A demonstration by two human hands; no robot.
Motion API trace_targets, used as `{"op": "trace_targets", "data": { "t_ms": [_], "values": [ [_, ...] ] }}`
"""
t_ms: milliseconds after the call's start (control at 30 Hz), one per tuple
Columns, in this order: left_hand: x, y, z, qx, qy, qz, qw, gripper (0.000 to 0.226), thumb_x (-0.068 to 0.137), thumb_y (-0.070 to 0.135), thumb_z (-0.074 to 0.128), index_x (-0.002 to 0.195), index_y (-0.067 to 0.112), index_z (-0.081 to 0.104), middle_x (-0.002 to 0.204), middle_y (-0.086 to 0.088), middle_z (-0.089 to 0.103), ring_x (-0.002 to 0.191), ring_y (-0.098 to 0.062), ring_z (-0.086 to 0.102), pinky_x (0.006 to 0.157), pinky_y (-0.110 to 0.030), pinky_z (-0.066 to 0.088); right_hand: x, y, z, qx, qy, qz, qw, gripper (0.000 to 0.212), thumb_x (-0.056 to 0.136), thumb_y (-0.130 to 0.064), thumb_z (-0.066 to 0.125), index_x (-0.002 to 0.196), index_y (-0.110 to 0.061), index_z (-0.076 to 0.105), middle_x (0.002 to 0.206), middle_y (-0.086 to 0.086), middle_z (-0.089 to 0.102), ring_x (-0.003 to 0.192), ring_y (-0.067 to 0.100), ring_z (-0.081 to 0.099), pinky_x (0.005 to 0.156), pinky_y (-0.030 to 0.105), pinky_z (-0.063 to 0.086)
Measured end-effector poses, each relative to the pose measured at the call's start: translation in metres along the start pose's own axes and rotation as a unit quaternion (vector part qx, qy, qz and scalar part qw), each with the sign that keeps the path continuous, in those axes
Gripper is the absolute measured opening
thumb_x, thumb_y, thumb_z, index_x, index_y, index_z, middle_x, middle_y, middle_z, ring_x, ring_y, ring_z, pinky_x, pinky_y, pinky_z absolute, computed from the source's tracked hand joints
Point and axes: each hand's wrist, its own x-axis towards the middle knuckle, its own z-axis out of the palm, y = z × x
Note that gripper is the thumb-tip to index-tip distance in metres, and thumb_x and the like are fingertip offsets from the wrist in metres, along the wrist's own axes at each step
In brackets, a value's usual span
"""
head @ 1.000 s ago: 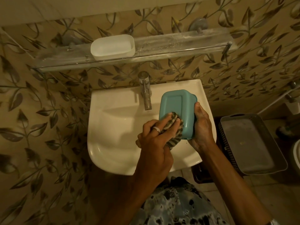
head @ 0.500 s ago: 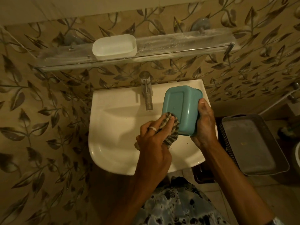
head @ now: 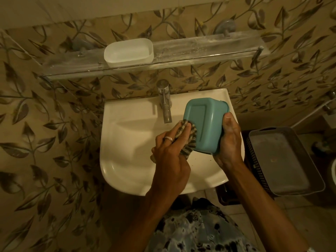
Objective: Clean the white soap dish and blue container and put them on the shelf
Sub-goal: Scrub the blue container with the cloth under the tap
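Note:
My right hand (head: 229, 140) grips the blue container (head: 206, 124) by its right side, holding it bottom-up and tilted over the right part of the white sink (head: 131, 142). My left hand (head: 169, 151) holds a striped cloth (head: 189, 140) and presses it against the container's lower left edge. A ring shows on one finger of that hand. The white soap dish (head: 129, 52) stands on the glass shelf (head: 200, 50) above the sink, left of the shelf's middle.
A metal tap (head: 164, 101) rises at the sink's back, just left of the container. A grey plastic basket (head: 283, 160) sits on the floor to the right. Leaf-patterned tiles cover the wall. The right half of the shelf is bare glass.
The cloth has slid from the container's lower middle to its lower left edge. My right hand has raised and tilted the container slightly, showing more of its right side.

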Motion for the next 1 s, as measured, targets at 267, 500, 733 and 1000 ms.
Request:
{"op": "trace_targets", "data": {
  "t_ms": [267, 500, 733, 1000],
  "values": [
    [0.021, 0.035, 0.001, 0.012, -0.011, 0.072, 0.997, 0.063, 0.077, 0.019, 0.031, 0.138, 0.024, 0.045, 0.143, 0.003, 0.043, 0.125, -0.017, 0.035, 0.097, -0.033, 0.033, -0.003, -0.001, 0.0, 0.0, -0.021, 0.006, 1.0, 0.045, 0.094, -0.045, 0.042, 0.118, -0.01, 0.057, 0.111, 0.016, 0.065, 0.101, 0.029, 0.064, 0.081, 0.04, 0.056],
    [0.059, 0.015, -0.008, -0.004, -0.021, -0.034, 0.999, 0.073, 0.074, 0.011, 0.034, 0.143, 0.034, 0.034, 0.148, 0.003, 0.039, 0.131, -0.018, 0.031, 0.109, -0.05, 0.027, -0.01, -0.003, 0.0, 0.009, -0.018, -0.002, 1.0, 0.035, 0.089, -0.052, 0.052, 0.106, -0.023, 0.063, 0.099, 0.005, 0.068, 0.091, 0.024, 0.063, 0.079, 0.046, 0.054],
    [0.023, 0.029, -0.002, -0.036, 0.0, 0.015, 0.999, 0.066, 0.075, 0.013, 0.033, 0.138, 0.028, 0.043, 0.14, 0.013, 0.041, 0.126, -0.015, 0.036, 0.103, -0.026, 0.029, -0.014, 0.002, 0.002, -0.007, -0.009, -0.013, 1.0, 0.035, 0.093, -0.04, 0.039, 0.111, -0.018, 0.06, 0.096, 0.003, 0.07, 0.087, 0.019, 0.067, 0.072, 0.035, 0.057],
    [0.07, 0.033, -0.017, -0.024, -0.008, -0.02, 0.999, 0.067, 0.073, 0.012, 0.035, 0.133, 0.038, 0.049, 0.144, 0.007, 0.044, 0.129, -0.014, 0.033, 0.105, -0.032, 0.021, -0.021, 0.003, 0.009, -0.015, -0.04, -0.014, 0.999, 0.031, 0.094, -0.04, 0.039, 0.108, -0.024, 0.062, 0.094, -0.004, 0.073, 0.086, 0.015, 0.069, 0.073, 0.035, 0.058]
  ]
}}
